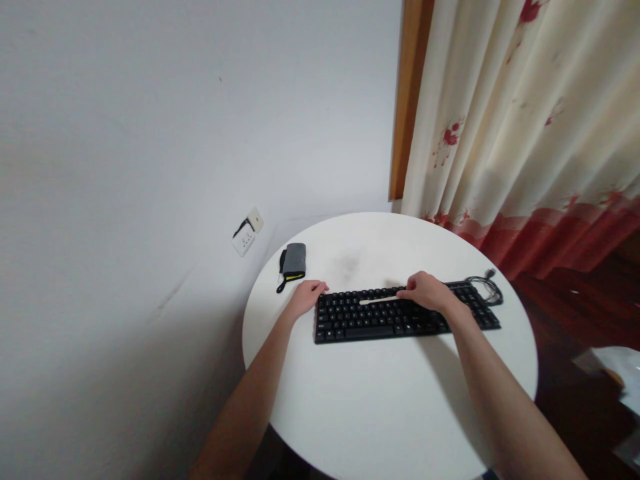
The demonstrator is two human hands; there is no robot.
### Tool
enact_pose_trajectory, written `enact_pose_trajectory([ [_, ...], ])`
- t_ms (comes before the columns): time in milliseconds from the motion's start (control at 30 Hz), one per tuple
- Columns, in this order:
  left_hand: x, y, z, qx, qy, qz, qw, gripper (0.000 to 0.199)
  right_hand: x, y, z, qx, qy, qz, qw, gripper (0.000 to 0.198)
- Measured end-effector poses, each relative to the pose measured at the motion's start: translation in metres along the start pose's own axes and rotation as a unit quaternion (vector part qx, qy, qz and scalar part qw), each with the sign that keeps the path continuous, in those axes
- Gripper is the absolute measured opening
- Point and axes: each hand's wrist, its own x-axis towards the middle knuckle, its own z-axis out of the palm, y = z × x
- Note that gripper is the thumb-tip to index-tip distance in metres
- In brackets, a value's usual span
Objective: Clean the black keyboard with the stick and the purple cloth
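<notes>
The right hand (pixel 425 291) pinched one end of a thin stick (pixel 379 301) between its fingertips, knuckles bent. The left hand (pixel 306 297) lay at the far left corner of the keyboard (pixel 385 315), its fingers bent against the edge; whether they gripped it or only rested there could not be told. Both bare forearms reached in over the table (pixel 360 400), a smooth white round with a curved rim and a slight sheen.

The keyboard lay flat on the table, a long black slab with rows of small square keys and a long bar along its near side. Above its middle keys ran the stick, pale, straight and slender, with a slightly thicker, rounded tip pointing left; whether that tip touched the keys could not be made out. At the keyboard's far right corner, a thin black cable (pixel 493 293) lay in loose loops.

Past the left hand sat a soft grey pouch (pixel 295 259), with black trim, a sliver of yellow and a dark strap loop. To the right, below the table, stretched a dark reddish floor (pixel 560 313). Beyond stood a matte, scuffed white wall (pixel 225 120) with a plastic socket (pixel 243 239), a brown wooden frame (pixel 411 100), and a cream curtain (pixel 500 133) in deep folds, its hem red.
</notes>
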Motion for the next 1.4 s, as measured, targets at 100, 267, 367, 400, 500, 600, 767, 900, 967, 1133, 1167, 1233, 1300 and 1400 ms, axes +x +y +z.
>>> enact_pose_trajectory([
  [100, 0.001, -0.003, 0.000, 0.001, 0.000, 0.005, 1.000, 0.041, 0.004, 0.022, -0.008, 0.005, -0.003, 0.009, 1.000, 0.031],
  [267, 0.000, -0.002, 0.000, 0.001, 0.002, 0.003, 1.000, 0.042, 0.004, 0.033, -0.011, 0.011, -0.005, 0.011, 1.000, 0.030],
  [367, 0.000, -0.002, 0.000, -0.001, 0.002, 0.005, 1.000, 0.042, 0.003, 0.023, -0.009, 0.005, 0.003, 0.008, 1.000, 0.030],
  [400, 0.001, -0.002, 0.001, -0.002, 0.002, 0.005, 1.000, 0.041, 0.002, 0.018, -0.008, 0.001, 0.004, 0.007, 1.000, 0.030],
  [500, 0.001, -0.004, 0.001, -0.003, 0.003, 0.005, 1.000, 0.041, -0.003, -0.002, -0.003, -0.014, 0.009, 0.008, 1.000, 0.031],
  [600, 0.002, -0.005, 0.002, -0.004, 0.001, 0.003, 1.000, 0.041, -0.010, -0.026, 0.007, -0.026, 0.017, -0.003, 1.000, 0.031],
  [767, 0.002, -0.005, 0.002, -0.009, 0.004, 0.000, 1.000, 0.042, -0.017, -0.052, 0.023, -0.028, 0.025, -0.026, 0.999, 0.031],
  [900, 0.002, -0.005, 0.002, -0.006, 0.007, -0.004, 1.000, 0.041, -0.016, -0.051, 0.023, -0.019, 0.022, -0.024, 0.999, 0.032],
  [967, 0.002, -0.005, 0.002, -0.005, 0.005, -0.001, 1.000, 0.041, -0.013, -0.043, 0.017, -0.016, 0.016, -0.015, 1.000, 0.032],
  [1133, 0.002, -0.004, 0.002, -0.009, 0.004, -0.003, 1.000, 0.040, -0.002, -0.001, -0.001, -0.006, -0.005, 0.020, 1.000, 0.031],
  [1167, 0.002, -0.004, 0.001, -0.009, 0.005, -0.002, 1.000, 0.040, 0.000, 0.010, -0.005, -0.001, -0.002, 0.026, 1.000, 0.031],
  [1233, 0.002, -0.005, 0.001, -0.008, 0.003, 0.002, 1.000, 0.039, 0.004, 0.033, -0.011, 0.009, 0.006, 0.037, 0.999, 0.031],
  [1300, 0.002, -0.005, 0.001, -0.007, 0.001, 0.004, 1.000, 0.039, 0.007, 0.052, -0.015, 0.016, 0.015, 0.047, 0.999, 0.029],
  [1400, 0.002, -0.005, 0.001, -0.007, 0.001, 0.002, 1.000, 0.038, 0.007, 0.067, -0.020, 0.017, 0.025, 0.055, 0.998, 0.029],
])
